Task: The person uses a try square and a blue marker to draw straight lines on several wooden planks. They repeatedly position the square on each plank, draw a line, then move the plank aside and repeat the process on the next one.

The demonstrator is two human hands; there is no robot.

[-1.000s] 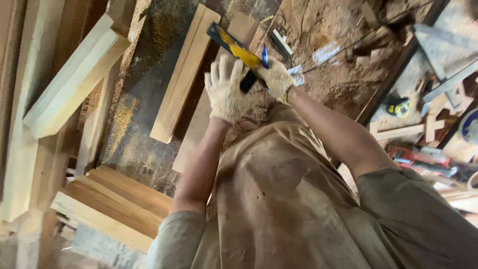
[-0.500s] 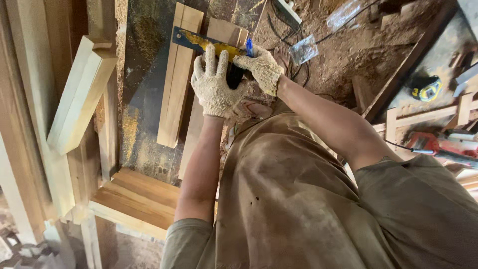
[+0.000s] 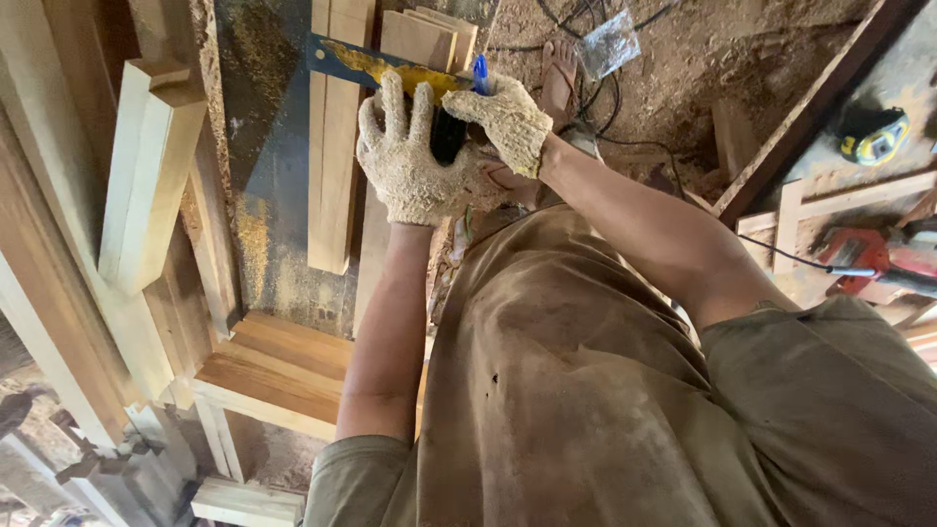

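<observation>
Two knit-gloved hands, left point(image 3: 415, 161) and right point(image 3: 503, 122), grip a flat yellow square point(image 3: 390, 66).

Both gloved hands, left point(image 3: 415, 161) and right point(image 3: 503, 117), close together, fingers curled.

2 gloved hands point(image 3: 415, 161) – 1 square point(image 3: 390, 68)

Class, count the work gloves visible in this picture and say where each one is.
2. One glove covers the left hand, pressed on the black-handled square. The other glove covers the right hand, holding a blue pen beside it. None lie loose in view.
</observation>
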